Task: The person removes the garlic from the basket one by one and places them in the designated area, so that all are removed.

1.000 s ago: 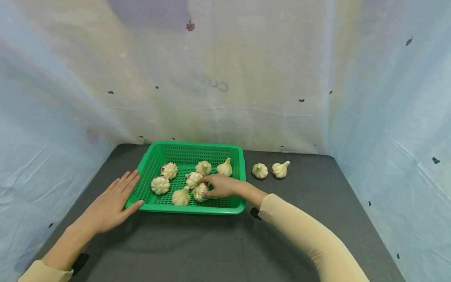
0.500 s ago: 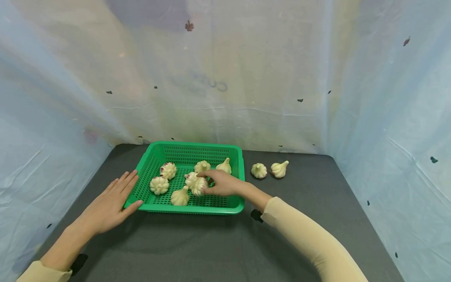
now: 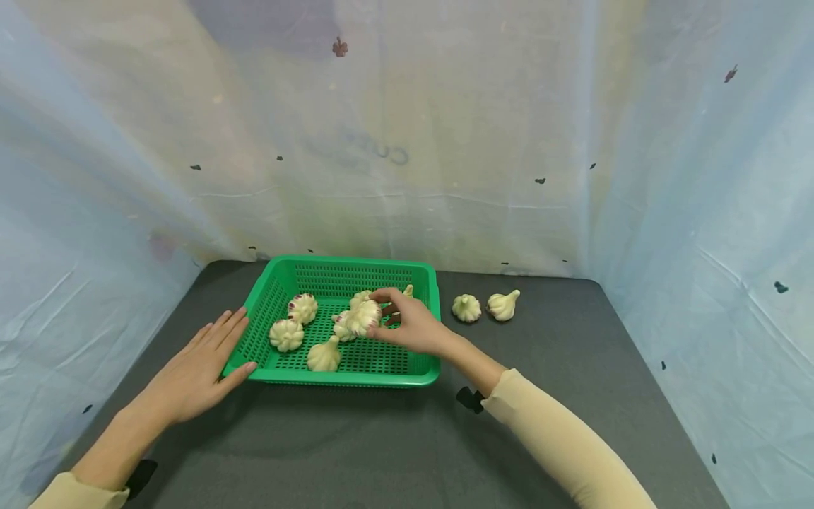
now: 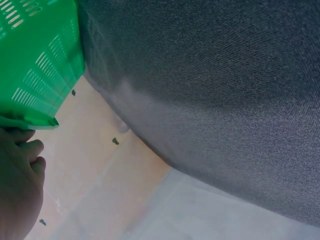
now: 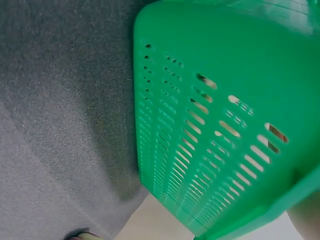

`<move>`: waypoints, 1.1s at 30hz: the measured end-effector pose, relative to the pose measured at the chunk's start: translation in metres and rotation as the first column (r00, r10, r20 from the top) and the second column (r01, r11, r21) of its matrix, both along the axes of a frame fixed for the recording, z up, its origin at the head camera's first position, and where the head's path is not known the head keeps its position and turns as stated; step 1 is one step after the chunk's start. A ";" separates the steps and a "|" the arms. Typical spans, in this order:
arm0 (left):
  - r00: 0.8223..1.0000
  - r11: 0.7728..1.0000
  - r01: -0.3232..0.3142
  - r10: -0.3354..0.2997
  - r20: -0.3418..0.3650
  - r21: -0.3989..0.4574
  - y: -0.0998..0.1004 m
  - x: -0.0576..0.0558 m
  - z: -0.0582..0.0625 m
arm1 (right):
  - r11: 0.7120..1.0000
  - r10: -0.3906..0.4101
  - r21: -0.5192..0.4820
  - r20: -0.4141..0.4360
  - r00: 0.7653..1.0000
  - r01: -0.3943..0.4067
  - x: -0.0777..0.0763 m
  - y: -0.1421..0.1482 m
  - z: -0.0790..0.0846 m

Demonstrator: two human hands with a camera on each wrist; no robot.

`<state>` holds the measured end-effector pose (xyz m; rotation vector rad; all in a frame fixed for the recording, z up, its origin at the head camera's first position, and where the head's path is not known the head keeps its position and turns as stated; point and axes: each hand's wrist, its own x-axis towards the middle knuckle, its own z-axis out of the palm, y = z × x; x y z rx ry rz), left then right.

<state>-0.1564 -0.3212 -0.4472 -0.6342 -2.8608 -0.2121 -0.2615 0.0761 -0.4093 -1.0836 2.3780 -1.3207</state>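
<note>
My right hand [image 3: 412, 323] pinches a garlic bulb [image 3: 365, 317] between thumb and fingers inside the green basket [image 3: 343, 378]. The held bulb overlaps two other bulbs behind it in the head view. On the left rim my left hand [image 3: 197, 364] rests with its fingers straight. In the left wrist view the fingers [image 4: 32, 150] of that hand lie against the rim. Two purple-tinged bulbs, one of them a garlic bulb [image 3: 286, 334] nearest my left hand, sit at the basket's left side. Another garlic bulb [image 3: 324, 354] stands near the front wall. The right wrist view shows mostly the basket's slotted wall [image 5: 200, 130].
Right of the basket, a garlic bulb [image 3: 467, 308] and a second garlic bulb [image 3: 503, 305] lie on the dark grey table [image 3: 331, 445]. Pale plastic sheeting [image 3: 445, 141] hangs behind the table and along both sides.
The right hand has lifted the garlic bulb from the basket's front right part up and toward the back. The left hand has stayed on the rim.
</note>
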 end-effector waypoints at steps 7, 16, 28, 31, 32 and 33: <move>1.000 1.000 -0.001 0.001 0.003 -0.007 0.000 0.000 0.000 | 0.992 -0.103 -0.082 -0.037 0.994 0.100 0.008 0.016 0.003; 1.000 1.000 -0.007 0.007 0.012 -0.008 0.001 0.000 0.002 | 0.948 -0.216 -0.240 -0.004 0.976 0.209 0.014 0.037 0.001; 1.000 1.000 -0.008 0.008 0.008 -0.010 0.001 0.000 0.001 | 0.866 -0.317 -0.388 0.063 0.946 0.316 0.014 0.076 -0.007; 1.000 1.000 -0.010 0.010 0.011 -0.010 0.001 0.001 0.002 | 0.843 -0.337 -0.411 0.100 0.936 0.347 0.013 0.087 -0.009; 1.000 1.000 -0.010 0.010 0.011 -0.011 0.001 0.001 0.002 | 0.836 -0.346 -0.415 0.111 0.932 0.360 0.013 0.091 -0.009; 1.000 1.000 -0.010 0.011 0.013 -0.010 0.001 0.001 0.002 | 0.829 -0.354 -0.419 0.120 0.927 0.371 0.013 0.094 -0.010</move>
